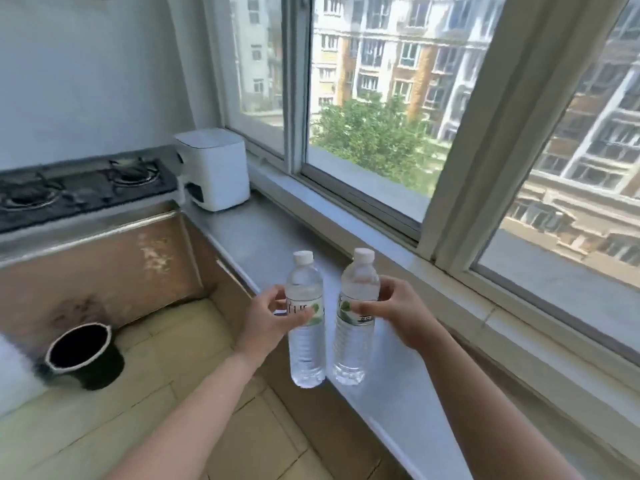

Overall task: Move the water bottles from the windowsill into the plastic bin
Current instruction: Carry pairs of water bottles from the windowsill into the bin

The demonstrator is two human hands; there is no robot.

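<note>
Two clear water bottles with white caps and green-and-white labels are upright in front of me. My left hand [268,315] grips the left bottle [305,344] at its label, holding it just off the near edge of the grey windowsill [263,230]. My right hand [398,311] grips the right bottle [355,341] at its label, with the base at or just above the sill surface. The two bottles almost touch. A white bin-like shape [14,375] shows at the left edge, mostly cut off and blurred.
A white appliance [213,169] stands on the far end of the sill. A black gas stove [79,188] sits on the counter to the left. A black round bucket [83,355] stands on the tiled floor below. Sliding windows run along the right.
</note>
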